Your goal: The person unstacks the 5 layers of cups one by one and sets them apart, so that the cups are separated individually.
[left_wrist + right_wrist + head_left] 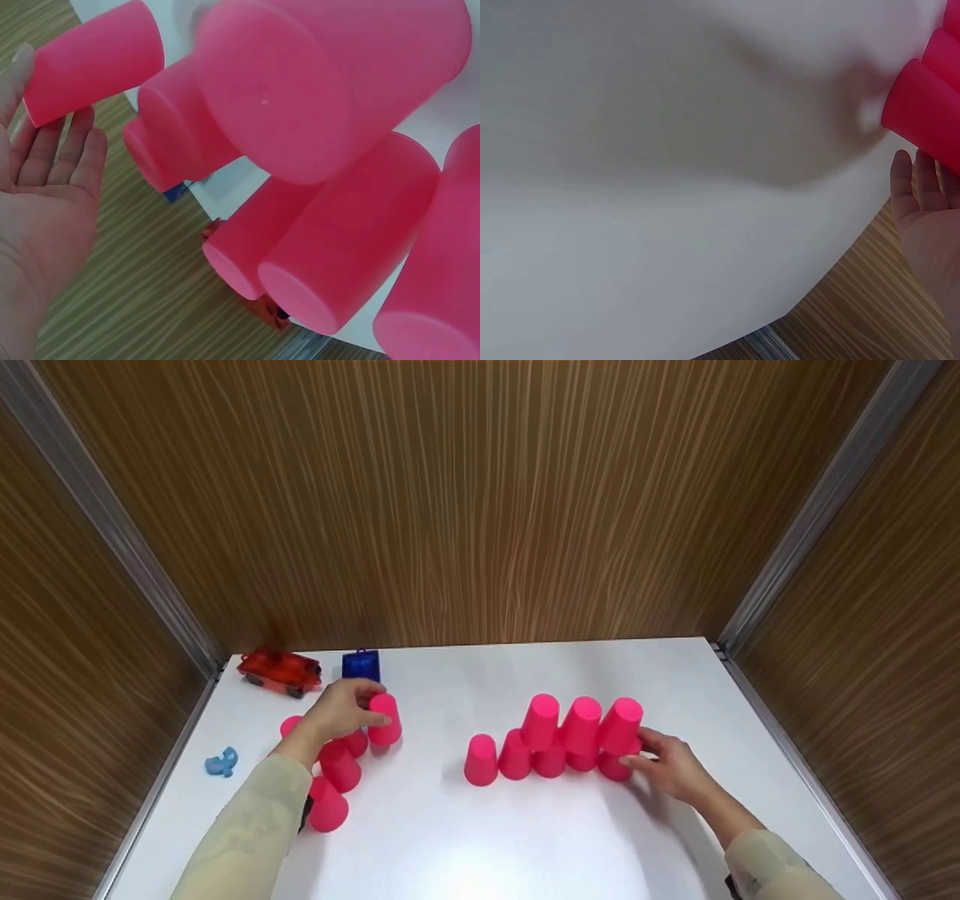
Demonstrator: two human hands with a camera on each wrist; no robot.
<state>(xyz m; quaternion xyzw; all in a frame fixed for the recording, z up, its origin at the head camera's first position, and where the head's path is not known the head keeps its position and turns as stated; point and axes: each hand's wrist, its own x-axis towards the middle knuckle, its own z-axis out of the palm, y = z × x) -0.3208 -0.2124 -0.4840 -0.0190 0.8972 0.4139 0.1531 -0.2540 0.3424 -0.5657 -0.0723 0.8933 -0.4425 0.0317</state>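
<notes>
Three pink cups (581, 725) atop five lower cups (549, 763); left hand (347, 709) pinches one cup (386, 733), right hand (674, 766) loosely grips end cup (614, 769).

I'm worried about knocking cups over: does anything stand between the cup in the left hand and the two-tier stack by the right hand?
Nothing visible does: in the head view, only white tabletop shows between the held cup and the leftmost cup of the stack.
</notes>
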